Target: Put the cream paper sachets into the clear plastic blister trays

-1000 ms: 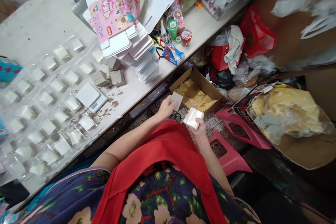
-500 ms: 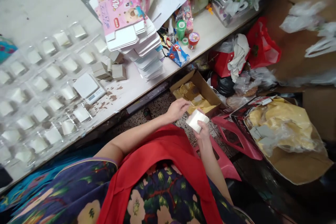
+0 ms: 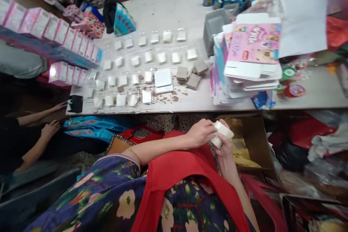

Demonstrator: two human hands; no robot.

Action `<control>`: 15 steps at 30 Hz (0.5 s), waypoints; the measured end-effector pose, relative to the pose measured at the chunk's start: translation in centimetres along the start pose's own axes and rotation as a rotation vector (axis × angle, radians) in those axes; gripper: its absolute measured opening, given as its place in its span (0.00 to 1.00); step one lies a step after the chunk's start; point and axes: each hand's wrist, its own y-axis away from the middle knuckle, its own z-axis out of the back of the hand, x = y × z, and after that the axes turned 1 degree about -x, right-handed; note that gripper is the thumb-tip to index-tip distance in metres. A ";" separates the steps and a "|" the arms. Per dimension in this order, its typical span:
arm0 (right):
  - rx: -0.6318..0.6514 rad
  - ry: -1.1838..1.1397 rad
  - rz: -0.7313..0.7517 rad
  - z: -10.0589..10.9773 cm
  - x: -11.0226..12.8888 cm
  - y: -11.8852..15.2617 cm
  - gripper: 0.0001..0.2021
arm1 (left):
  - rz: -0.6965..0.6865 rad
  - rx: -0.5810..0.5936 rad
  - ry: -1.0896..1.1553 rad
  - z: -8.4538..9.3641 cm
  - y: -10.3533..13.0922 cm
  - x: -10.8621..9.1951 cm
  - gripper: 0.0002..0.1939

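Note:
A small white block-shaped stack (image 3: 223,132) is held in front of the red apron, just off the table's front edge. My right hand (image 3: 202,132) has its fingers bent against the stack's left side. From the right and below, my left hand (image 3: 225,148) grips the same stack, thumb across its front. On the white table (image 3: 179,14), rows of clear trays hold similar white stacks (image 3: 146,96). A white scale (image 3: 163,81) stands at the end of these rows, with grey-brown blocks (image 3: 193,81) to its right.
Flattened pink boxes (image 3: 254,43) are piled on the table at the right, beside a grey bin (image 3: 214,25). An open carton (image 3: 255,141) stands below the table edge. Pink boxes line the left, where another person's hands (image 3: 50,128) show.
The view has swung left, bringing the left side of the table and another person's arms into sight. My right hand has closed in from beside the white stack to touch it.

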 end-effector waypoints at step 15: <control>0.045 0.197 -0.107 -15.5 -7.3 -9.0 0.33 | 0.278 0.073 0.435 14.7 2.6 13.6 0.15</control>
